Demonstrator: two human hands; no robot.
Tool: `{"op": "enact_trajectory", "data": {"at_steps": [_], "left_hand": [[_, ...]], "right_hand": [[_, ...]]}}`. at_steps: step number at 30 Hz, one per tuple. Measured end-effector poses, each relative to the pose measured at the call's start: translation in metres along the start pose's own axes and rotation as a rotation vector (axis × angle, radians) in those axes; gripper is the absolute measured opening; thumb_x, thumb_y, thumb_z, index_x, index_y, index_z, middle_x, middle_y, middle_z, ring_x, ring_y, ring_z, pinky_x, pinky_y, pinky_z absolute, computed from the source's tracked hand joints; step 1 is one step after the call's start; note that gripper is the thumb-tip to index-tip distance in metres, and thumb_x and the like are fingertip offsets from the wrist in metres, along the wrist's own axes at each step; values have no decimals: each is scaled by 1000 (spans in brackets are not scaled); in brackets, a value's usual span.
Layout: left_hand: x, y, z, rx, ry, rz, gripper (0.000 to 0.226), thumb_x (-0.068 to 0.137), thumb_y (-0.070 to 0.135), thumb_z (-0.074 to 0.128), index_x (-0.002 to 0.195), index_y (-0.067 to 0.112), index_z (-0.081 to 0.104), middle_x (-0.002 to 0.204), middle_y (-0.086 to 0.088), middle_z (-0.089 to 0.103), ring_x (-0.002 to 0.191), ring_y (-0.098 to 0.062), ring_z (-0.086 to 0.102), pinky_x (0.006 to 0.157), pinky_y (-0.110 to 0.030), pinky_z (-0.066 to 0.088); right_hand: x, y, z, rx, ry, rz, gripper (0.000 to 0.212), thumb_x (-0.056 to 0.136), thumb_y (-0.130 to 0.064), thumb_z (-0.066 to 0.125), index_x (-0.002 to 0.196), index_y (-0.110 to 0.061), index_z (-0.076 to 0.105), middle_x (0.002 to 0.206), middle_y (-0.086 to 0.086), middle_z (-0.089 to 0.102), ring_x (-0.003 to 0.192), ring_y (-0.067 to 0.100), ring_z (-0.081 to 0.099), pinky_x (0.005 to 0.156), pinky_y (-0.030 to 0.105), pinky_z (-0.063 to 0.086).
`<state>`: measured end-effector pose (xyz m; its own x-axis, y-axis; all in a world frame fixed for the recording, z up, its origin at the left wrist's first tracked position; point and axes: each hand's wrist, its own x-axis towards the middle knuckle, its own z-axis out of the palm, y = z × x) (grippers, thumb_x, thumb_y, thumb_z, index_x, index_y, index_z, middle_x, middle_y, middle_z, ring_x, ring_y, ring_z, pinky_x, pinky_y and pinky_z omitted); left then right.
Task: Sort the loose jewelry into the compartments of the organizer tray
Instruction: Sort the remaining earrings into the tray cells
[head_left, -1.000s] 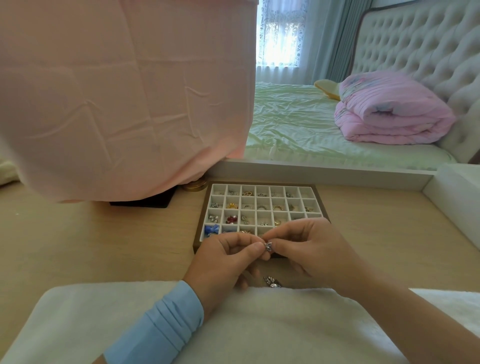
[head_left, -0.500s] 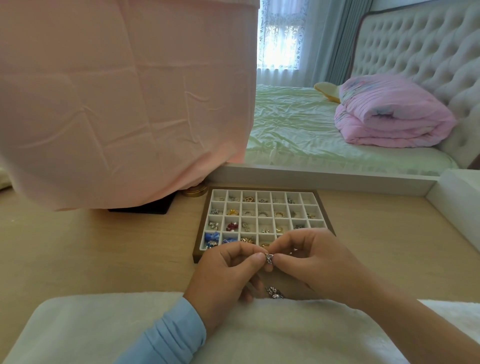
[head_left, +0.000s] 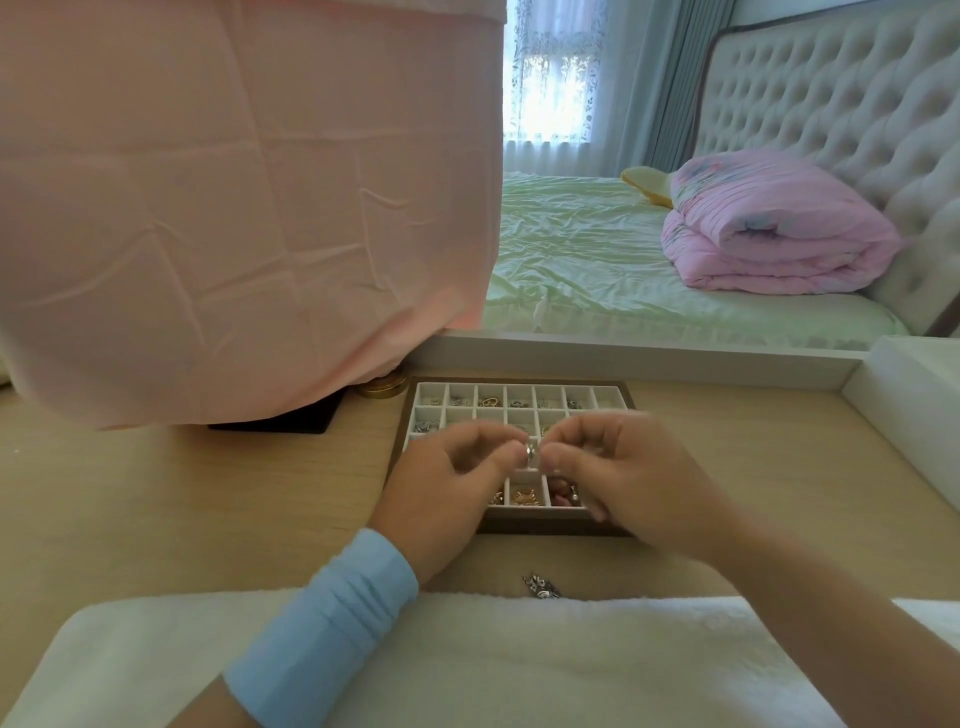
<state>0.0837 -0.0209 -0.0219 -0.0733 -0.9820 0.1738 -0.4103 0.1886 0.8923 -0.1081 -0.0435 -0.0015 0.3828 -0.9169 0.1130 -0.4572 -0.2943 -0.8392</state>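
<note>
Fingers of both hands meet on one small silver ring-like piece. The left hand pinches it from one side between thumb and forefinger, and the right hand pinches it from the other. The remaining fingers of each hand are loosely curled. The piece is held in the air and touches nothing but the fingertips.

Straight below the fingers lies the shallow brown-framed organizer tray with white square compartments, set on the pale wooden bench. The pinch hovers over the tray's middle rows, and a white compartment floor shows just under the piece. Beyond the fingers, the far rows hold small silver and gold pieces. On the near side of the fingers, the front row holds gold and reddish ones. Closer to the person, apart from the tray, a little heap of loose dark-and-silver jewelry lies on the bench at the edge of a white fluffy cloth.

The coming move, as I judge it, goes straight down, since the compartments sit directly beneath the pinch. Neither hand is nearer, so one must let go for the other to lower the piece. The piece seems to stand on edge, though blur hides its exact axis. Which compartment it is meant for cannot be told.
</note>
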Motion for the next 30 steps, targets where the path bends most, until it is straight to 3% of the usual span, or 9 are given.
{"op": "enact_trajectory", "data": {"at_steps": [2,4,7,9,16,23,30], "left_hand": [[20,-9,-5,260,20,46,19,97,29,54,111,38,64,100,21,64,92,3,57,77,-11,48],[34,-18,-6,495,14,89,22,98,30,52,113,39,64,108,21,58,103,-1,48,91,-19,41],[43,-29,1,676,-23,191,23,96,34,51,113,42,65,115,18,53,111,-5,39,98,-26,37],[44,-33,4,748,-54,226,26,96,41,49,117,43,63,120,17,51,115,-7,38,100,-27,34],[47,-35,1,739,-154,212,24,95,48,45,110,46,64,129,18,43,124,-6,27,101,-26,23],[53,-35,-5,562,21,203,12,93,29,53,98,37,61,108,19,57,107,-3,45,96,-30,40],[52,-37,-2,658,-16,188,15,95,29,51,104,38,60,112,19,58,109,-3,45,100,-25,34]], "right_hand": [[19,5,-9,-183,66,3,10,97,-25,65,88,-28,69,76,-11,69,55,-4,59,57,10,43],[37,8,-16,-390,64,10,9,97,-33,64,89,-37,67,89,-18,68,69,-5,59,69,17,45],[56,12,-19,-609,-53,10,10,99,-37,60,97,-35,70,97,-18,67,86,0,60,82,28,52],[64,10,-19,-710,-115,9,13,100,-37,58,98,-33,70,97,-15,66,87,5,62,85,32,55],[78,11,-11,-796,-196,-44,14,100,-40,56,95,-35,68,93,-14,65,81,4,61,77,28,54],[78,9,-5,-853,-228,-163,14,100,-40,54,98,-37,67,96,-18,60,82,3,54,72,23,44],[77,14,-3,-866,-230,-197,15,99,-42,56,103,-40,70,98,-20,57,83,1,52,65,13,33]]}}
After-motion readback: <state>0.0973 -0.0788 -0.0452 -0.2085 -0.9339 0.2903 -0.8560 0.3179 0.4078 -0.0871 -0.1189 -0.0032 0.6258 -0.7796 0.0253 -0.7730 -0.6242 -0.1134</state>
